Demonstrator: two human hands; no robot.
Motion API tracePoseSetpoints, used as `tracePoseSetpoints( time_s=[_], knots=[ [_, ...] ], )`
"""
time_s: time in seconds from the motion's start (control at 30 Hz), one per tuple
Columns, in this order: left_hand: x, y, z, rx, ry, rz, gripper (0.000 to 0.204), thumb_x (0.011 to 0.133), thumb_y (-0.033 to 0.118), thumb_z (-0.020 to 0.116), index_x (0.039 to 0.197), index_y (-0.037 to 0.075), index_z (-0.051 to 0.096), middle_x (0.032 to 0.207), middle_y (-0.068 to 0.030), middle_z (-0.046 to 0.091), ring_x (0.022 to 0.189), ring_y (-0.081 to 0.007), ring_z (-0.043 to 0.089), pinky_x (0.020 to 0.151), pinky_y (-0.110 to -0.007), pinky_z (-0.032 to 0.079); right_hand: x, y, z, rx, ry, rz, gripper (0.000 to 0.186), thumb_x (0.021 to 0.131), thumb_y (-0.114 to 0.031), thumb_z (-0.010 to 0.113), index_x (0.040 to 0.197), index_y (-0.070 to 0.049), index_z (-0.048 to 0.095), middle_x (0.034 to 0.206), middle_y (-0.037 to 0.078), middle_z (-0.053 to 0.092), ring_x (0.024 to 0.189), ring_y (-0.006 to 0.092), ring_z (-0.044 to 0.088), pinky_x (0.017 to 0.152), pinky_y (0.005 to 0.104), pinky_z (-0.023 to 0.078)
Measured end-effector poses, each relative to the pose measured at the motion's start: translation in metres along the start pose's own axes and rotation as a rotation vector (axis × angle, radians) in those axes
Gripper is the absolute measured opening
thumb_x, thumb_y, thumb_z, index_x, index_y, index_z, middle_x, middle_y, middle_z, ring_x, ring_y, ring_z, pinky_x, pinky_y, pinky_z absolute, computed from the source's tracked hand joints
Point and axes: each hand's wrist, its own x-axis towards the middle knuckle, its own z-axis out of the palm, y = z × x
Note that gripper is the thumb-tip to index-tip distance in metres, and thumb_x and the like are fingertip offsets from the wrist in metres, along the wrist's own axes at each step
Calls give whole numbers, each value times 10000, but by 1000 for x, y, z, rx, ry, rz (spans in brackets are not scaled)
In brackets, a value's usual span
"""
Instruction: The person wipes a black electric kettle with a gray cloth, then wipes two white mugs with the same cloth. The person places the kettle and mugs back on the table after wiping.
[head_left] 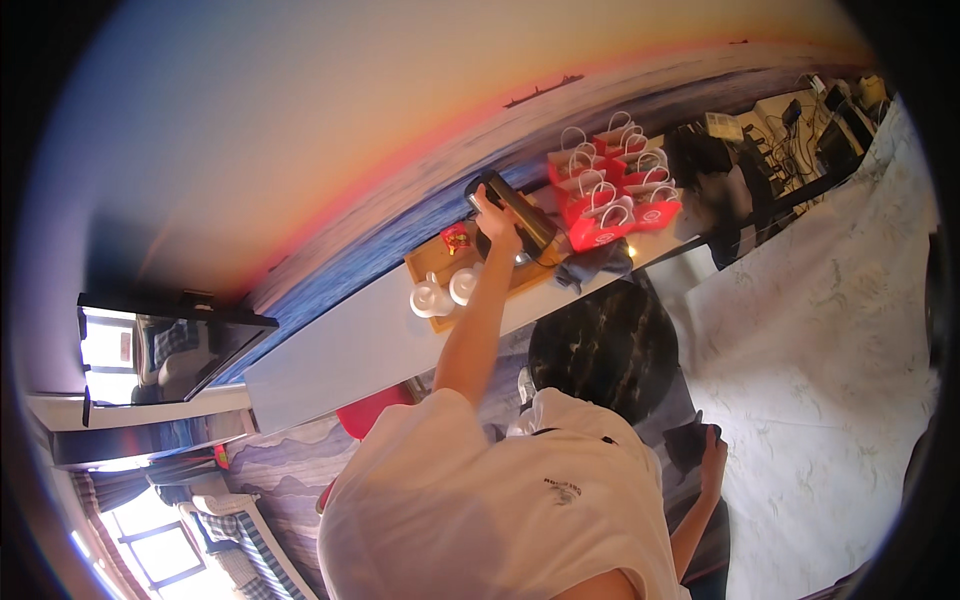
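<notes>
My left hand grips the top of a dark electric kettle with a metallic body, tilted over the wooden tray. Two white lidded cups and a small red packet sit on that tray. Down at the right, my right hand holds a dark cloth beside the white bed. A separate dark bunched cloth lies on the counter near the kettle.
Several red gift bags crowd the white counter beside cables and electronics. Below it are a round black marble table and a red chair. A wall-mounted screen is at the left.
</notes>
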Motion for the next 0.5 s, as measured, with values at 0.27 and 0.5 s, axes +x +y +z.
tracePoseSetpoints(
  time_s=[0.27,0.5],
  knots=[
    [-10,-7,-35,97,39,111,321,920,155,474,1229,112,548,665,-33,491,429,-124,417,372,-283,329,31,49,20,31,-33,-54,547,937,-428,495,1070,92,599,1021,275,625,1041,397,558,911,416,394],
    [-41,-19,-37,182,40,304,346,908,380,502,1059,79,581,595,-34,468,386,-121,375,362,-278,309,23,-17,15,-58,-96,-52,568,933,-442,489,1015,106,615,1021,308,608,1005,414,566,887,421,411]
  ],
)
